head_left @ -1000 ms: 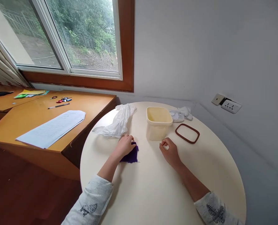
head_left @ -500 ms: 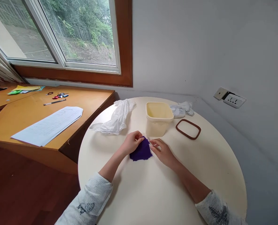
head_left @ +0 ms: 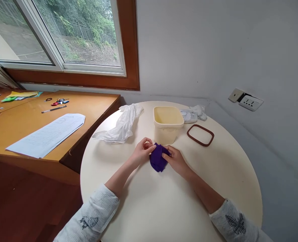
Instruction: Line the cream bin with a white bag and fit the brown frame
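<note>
A small piece of purple cloth point(head_left: 158, 161) is held up just above or on the round table, bunched and partly folded. My left hand point(head_left: 142, 151) pinches its upper left edge between thumb and fingers. On the other side, my right hand point(head_left: 174, 158) grips the cloth, thumb in front and fingers behind. Right behind the cloth stands a cream plastic tub point(head_left: 167, 129) with its top uncovered. A brown rounded rectangular frame point(head_left: 200, 145) lies flat to the right of the tub.
On the round white table point(head_left: 164, 208), a crumpled white plastic bag point(head_left: 121, 126) lies at the left and white bundled bags point(head_left: 193, 114) sit behind the tub. A wooden desk point(head_left: 98, 104) at the left carries papers point(head_left: 48, 134), a pen point(head_left: 53, 109) and keys point(head_left: 60, 101).
My right hand has moved from beside the cloth to a grip on it. The cloth, spread flatter before, is now gathered and folded narrower. The view has shifted slightly.
</note>
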The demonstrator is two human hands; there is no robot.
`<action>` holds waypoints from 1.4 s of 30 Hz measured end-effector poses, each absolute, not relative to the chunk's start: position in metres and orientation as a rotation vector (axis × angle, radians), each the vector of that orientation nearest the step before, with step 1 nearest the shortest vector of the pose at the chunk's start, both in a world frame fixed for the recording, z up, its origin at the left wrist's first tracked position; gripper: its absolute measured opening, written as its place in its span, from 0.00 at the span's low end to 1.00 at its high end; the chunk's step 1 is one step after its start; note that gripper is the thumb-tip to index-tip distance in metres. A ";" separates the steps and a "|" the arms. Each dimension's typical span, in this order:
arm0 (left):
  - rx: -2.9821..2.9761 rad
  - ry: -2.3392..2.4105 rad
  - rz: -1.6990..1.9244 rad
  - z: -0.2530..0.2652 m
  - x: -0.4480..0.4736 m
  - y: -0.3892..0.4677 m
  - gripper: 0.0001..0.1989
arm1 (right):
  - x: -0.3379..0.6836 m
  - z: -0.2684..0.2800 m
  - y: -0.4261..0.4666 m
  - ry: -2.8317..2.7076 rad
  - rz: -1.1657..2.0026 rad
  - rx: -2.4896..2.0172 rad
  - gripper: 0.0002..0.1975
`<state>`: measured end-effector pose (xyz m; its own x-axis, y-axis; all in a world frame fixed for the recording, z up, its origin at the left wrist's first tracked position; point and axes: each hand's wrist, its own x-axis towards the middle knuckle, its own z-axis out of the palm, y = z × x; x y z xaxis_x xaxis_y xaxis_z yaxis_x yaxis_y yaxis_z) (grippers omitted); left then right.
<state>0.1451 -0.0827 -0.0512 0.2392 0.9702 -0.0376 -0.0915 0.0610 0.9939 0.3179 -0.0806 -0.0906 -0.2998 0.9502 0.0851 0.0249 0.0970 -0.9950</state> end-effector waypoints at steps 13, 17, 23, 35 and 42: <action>1.532 1.029 0.880 -0.058 0.158 -0.090 0.10 | 0.319 -0.086 -0.081 -1.436 1.293 -0.998 0.07; 1.529 1.054 0.880 -0.059 0.158 -0.089 0.14 | 0.319 -0.082 -0.083 -1.463 1.296 -1.029 0.08; 1.446 0.966 0.904 -0.064 0.159 -0.088 0.16 | 0.319 -0.079 -0.086 -1.499 1.347 -0.963 0.09; 1.007 0.896 1.001 -0.054 0.151 -0.084 0.10 | 0.336 -0.077 -0.079 -1.466 1.313 -1.196 0.14; 0.917 0.982 0.899 -0.058 0.148 -0.082 0.07 | 0.355 -0.076 -0.077 -1.828 0.774 -1.441 0.11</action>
